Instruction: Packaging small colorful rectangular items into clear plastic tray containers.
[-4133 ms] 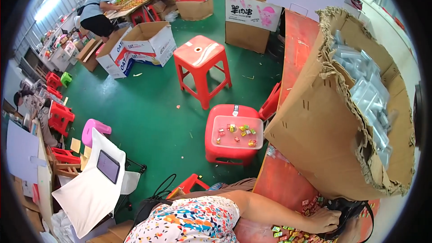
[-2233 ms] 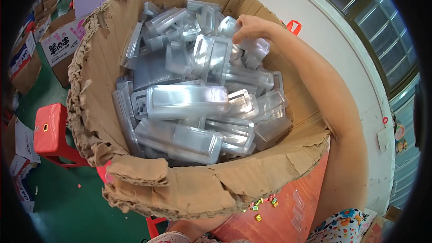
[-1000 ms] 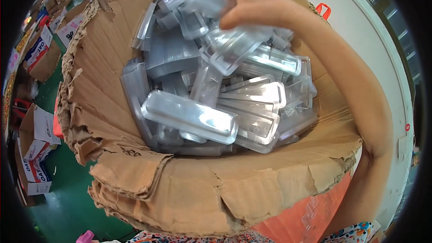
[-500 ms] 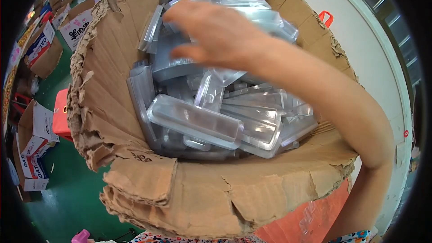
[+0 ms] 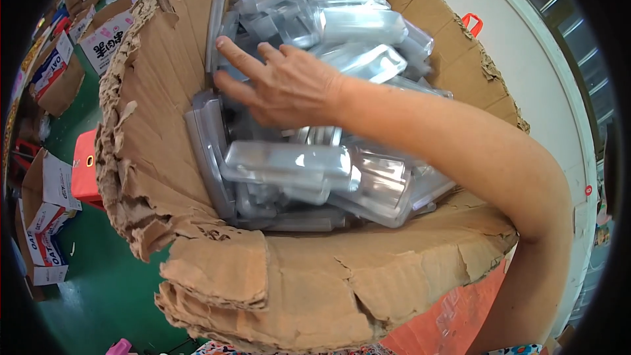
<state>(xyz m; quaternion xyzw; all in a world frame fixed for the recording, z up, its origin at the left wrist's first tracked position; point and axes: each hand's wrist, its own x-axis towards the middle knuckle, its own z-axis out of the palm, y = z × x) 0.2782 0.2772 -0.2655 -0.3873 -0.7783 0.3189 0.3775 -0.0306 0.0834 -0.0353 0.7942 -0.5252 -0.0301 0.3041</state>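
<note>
My right hand (image 5: 284, 85) reaches in from the right over a heap of clear plastic packaging trays (image 5: 361, 24). Its fingers are spread and point left, the tips at upright trays along the left wall of a large cardboard box (image 5: 154, 105). Nothing shows gripped in it, though the hand hides the pieces beneath. Nearer to me, a long clear tray (image 5: 289, 160) lies across the heap, its long side nearly level. Beside it on the right is another shiny tray (image 5: 381, 184). My left hand is out of view.
The box has a torn, ragged rim (image 5: 217, 273) with a folded flap at the front. Left of it stand a red stool (image 5: 85, 167) and open cartons (image 5: 49, 210) on the green floor (image 5: 98, 309). A pale wall (image 5: 526, 66) runs along the right.
My right hand has moved down and slightly left, lower over the heap. The long tray in front has turned from a slant to nearly level, and trays around the hand have shifted.
</note>
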